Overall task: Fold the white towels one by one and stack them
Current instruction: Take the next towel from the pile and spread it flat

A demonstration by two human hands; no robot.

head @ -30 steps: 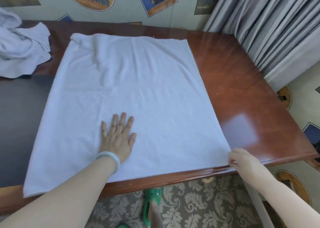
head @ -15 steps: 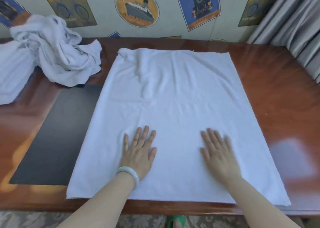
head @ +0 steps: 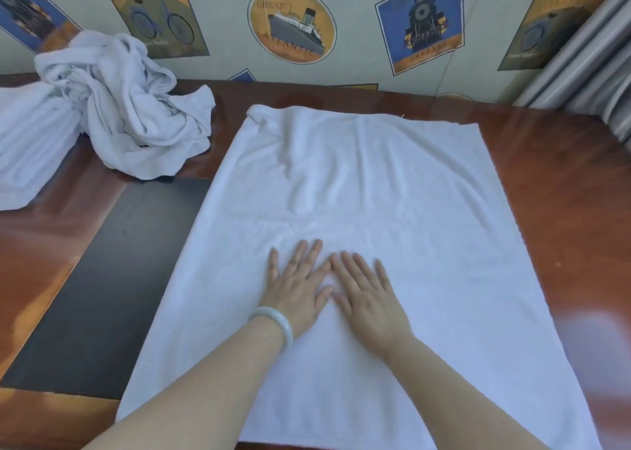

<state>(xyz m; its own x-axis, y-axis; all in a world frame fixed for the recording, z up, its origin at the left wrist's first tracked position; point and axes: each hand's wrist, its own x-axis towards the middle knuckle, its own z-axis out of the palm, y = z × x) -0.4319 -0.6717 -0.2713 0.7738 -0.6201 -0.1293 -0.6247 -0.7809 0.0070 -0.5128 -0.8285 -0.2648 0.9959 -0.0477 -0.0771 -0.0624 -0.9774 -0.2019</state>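
Centrally, left hand [head: 297,287] and right hand [head: 370,294] flatten towel [head: 426,245].

The spread towel [head: 392,210] is matt white terry cloth, faintly nubby; the crumpled heap [head: 136,118] at 10 o'clock looks the same. The table [head: 566,217] is glossy reddish wood, with a matt black inset [head: 102,285] at 8 o'clock.
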